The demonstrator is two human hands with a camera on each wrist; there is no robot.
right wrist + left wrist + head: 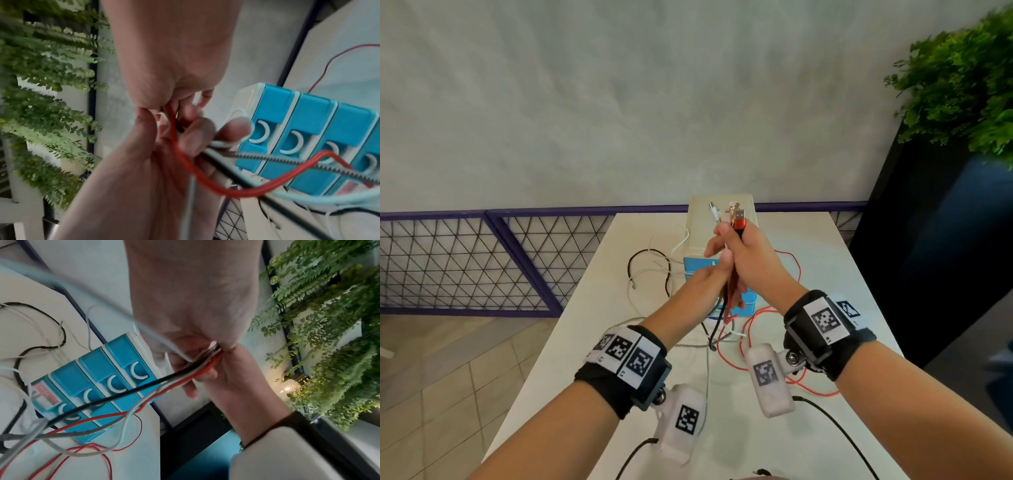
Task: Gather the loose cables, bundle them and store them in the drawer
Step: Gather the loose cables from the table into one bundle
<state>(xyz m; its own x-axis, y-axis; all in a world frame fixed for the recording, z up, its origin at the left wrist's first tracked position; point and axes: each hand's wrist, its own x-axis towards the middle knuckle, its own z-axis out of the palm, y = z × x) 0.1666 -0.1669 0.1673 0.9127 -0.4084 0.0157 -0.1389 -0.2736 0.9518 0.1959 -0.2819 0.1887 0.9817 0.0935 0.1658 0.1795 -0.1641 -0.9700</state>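
Both hands hold a bundle of cables upright above the white table, in front of a blue drawer unit. My right hand grips the bundle just under its plugs, which stick out on top. My left hand grips the same cables right below it. Red, black, white and braided strands trail down to the table. The red cable runs across the left palm. All drawers of the unit appear closed.
A red cable lies looped on the table near the right wrist. A dark cable loop and thin white cables lie left of the unit. A purple mesh fence runs behind; a leafy plant stands at the right.
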